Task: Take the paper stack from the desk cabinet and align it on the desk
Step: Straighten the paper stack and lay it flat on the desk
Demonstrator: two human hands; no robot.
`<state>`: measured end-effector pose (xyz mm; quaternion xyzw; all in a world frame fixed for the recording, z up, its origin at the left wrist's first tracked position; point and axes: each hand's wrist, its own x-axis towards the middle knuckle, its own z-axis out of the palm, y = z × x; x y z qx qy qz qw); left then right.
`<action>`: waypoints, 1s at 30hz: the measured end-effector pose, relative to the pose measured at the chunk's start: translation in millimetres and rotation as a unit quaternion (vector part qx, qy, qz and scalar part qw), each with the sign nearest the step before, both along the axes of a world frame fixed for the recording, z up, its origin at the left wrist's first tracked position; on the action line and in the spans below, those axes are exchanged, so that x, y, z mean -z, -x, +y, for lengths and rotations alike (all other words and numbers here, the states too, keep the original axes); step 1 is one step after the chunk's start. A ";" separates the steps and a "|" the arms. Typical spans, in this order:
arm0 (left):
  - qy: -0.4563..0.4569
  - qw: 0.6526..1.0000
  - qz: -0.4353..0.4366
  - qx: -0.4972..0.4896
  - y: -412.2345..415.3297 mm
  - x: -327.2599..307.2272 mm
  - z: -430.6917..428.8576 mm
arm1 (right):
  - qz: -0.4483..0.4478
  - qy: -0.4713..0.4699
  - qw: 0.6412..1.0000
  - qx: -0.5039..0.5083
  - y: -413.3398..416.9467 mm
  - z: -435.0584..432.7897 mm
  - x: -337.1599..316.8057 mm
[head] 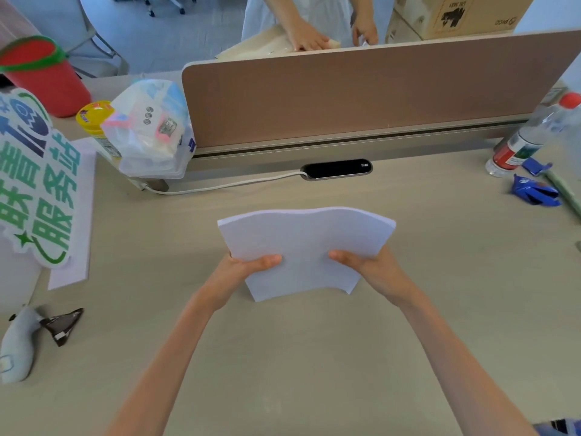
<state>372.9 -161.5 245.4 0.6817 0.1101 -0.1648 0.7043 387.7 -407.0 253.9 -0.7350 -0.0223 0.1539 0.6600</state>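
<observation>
A stack of white paper (306,247) stands on its lower edge on the beige desk (298,357), in the middle of the view. Its top edge is wavy and bends away from me. My left hand (248,269) grips the stack's left side with the thumb across the front. My right hand (371,269) grips the right side the same way. The sheets' lower edge touches the desk surface. The desk cabinet is not in view.
A brown divider panel (361,89) runs along the desk's back, with a black cable port (336,169) below it. A plastic bag (151,130), yellow can (94,121), red bucket (41,73) and green sign (37,184) sit left. A water bottle (528,136) and blue wrapper (534,191) lie right. Another person's hands (308,36) work beyond the divider.
</observation>
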 end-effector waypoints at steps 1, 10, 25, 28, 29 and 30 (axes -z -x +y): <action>0.005 1.000 -0.006 -0.011 -0.3 1.4 0.2 | 0.001 -0.016 1.000 0.017 -1.6 0.7 0.6; 0.017 0.998 -0.037 -0.043 -2.8 15.7 -2.6 | 0.045 -0.049 0.996 0.059 -17.0 11.9 10.9; 0.058 0.980 0.110 -0.157 -13.6 64.3 91.2 | 0.215 -0.022 0.976 0.018 -55.6 112.3 71.8; 0.063 0.970 0.108 -0.208 -23.3 86.2 103.6 | 0.217 0.004 0.974 0.065 -64.4 126.0 91.0; 0.054 0.969 0.109 -0.213 -26.3 92.6 107.2 | 0.218 0.007 0.973 0.077 -67.2 129.1 96.9; 0.047 0.970 0.109 -0.211 -29.2 97.6 110.0 | 0.218 0.009 0.972 0.086 -70.1 132.2 102.3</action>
